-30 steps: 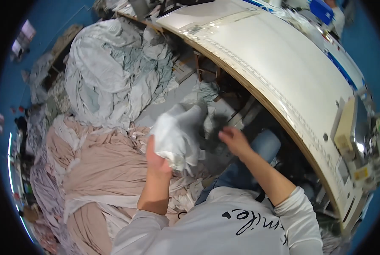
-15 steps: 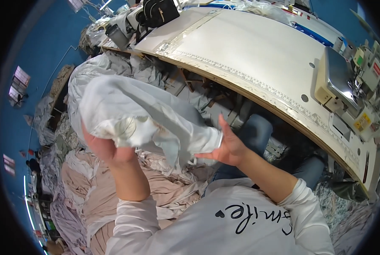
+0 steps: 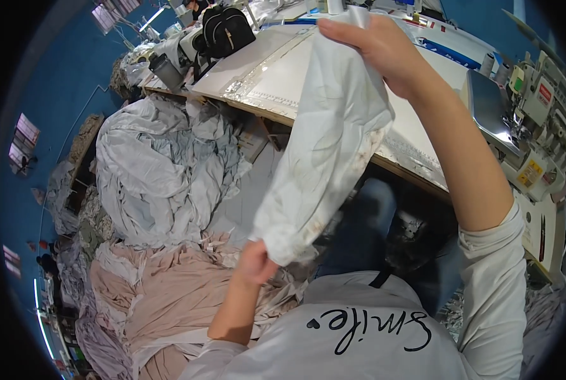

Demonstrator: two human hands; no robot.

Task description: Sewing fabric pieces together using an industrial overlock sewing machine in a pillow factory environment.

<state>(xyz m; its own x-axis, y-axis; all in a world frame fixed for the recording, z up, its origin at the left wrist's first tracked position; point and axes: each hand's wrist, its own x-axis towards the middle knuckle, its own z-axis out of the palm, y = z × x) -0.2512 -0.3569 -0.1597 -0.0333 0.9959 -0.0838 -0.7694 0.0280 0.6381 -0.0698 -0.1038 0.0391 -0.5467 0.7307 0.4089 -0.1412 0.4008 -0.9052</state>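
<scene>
A piece of white cloth [image 3: 334, 120] with brownish stains along its lower edge stretches between my two hands. My right hand [image 3: 384, 54] is raised over the table, closed on the cloth's upper end. Low down at the other end, my left hand [image 3: 256, 263] grips a bunched part of it, slightly blurred. The cloth hangs slanting in front of the table's near edge and hides part of it.
A white worktable [image 3: 276, 69] with a ruler strip along its edge curves ahead. An industrial sewing machine [image 3: 536, 152] stands at its right. A black backpack [image 3: 228, 31] and grey cup [image 3: 166, 71] are far left. Heaps of white fabric [image 3: 156, 171] and pinkish fabric [image 3: 181, 297] lie at left.
My right hand has risen up and away over the table with one end of the cloth. My left hand has moved down and right, and the cloth is now drawn out lengthwise.
</scene>
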